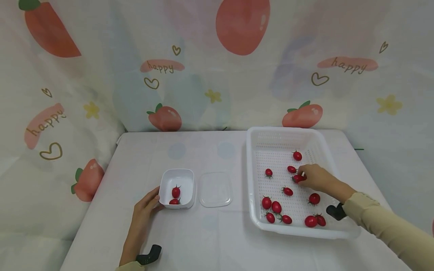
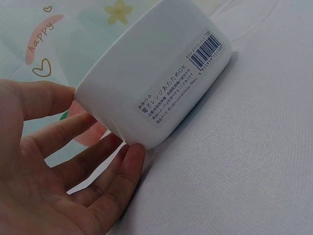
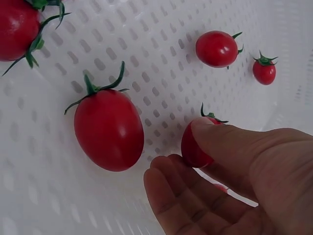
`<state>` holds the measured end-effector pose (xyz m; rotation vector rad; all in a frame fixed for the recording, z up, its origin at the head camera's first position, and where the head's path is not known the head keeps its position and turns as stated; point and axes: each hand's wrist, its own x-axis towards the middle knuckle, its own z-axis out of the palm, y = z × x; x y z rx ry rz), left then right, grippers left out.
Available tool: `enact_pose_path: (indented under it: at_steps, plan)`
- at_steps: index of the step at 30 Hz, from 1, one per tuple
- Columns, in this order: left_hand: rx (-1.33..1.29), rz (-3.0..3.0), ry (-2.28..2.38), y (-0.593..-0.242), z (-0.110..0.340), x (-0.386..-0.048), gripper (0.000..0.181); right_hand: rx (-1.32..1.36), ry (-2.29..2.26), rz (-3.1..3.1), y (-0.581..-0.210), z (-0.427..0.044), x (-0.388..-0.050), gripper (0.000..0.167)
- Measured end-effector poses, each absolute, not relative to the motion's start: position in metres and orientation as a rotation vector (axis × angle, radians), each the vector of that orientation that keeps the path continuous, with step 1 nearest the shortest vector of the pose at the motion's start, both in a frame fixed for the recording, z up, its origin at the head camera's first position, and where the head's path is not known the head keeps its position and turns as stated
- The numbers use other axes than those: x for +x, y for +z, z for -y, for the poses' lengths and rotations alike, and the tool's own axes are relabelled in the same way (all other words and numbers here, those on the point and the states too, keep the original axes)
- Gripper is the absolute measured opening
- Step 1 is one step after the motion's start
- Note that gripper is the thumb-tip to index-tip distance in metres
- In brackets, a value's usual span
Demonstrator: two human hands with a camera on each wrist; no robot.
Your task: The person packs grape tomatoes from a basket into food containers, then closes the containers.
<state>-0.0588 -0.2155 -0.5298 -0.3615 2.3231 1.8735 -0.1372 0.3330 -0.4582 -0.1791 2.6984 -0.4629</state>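
Tomato [image 3: 191, 148] in right grip [image 1: 315, 177], between thumb [image 3: 234, 142] and fingers [image 3: 161, 191]

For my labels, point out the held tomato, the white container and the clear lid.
Held tomato [image 3: 191, 147], right wrist view: its exposed side.
White container [image 2: 156, 68], left wrist view: outer side wall.
Clear lid [image 1: 215, 189], head view: flat middle.

The tomatoes [image 3: 109, 131] are red (their stems [image 3: 90, 87] green).

The backdrop [image 1: 244, 90] reads "happy", the container [image 2: 124, 73] "電子レンジあたためOK".
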Motion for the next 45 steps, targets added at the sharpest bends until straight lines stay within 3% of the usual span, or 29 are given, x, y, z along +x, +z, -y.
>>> enact_pose_path:
  at_steps: [9, 22, 45]
  plan:
    - [-0.363, -2.325, 1.87, -0.53, 0.215, -0.059, 0.046, -0.168, -0.545, -2.718, -0.46, -0.331, -0.139, 0.028]
    - [-0.354, -2.321, 1.861, -0.529, 0.216, -0.059, 0.046, -0.148, -0.651, -2.728, -0.443, -0.32, -0.14, 0.037]
    - [-0.362, -2.319, 1.859, -0.528, 0.215, -0.058, 0.046, -0.331, -0.986, -2.866, -0.402, -0.278, -0.143, 0.037]
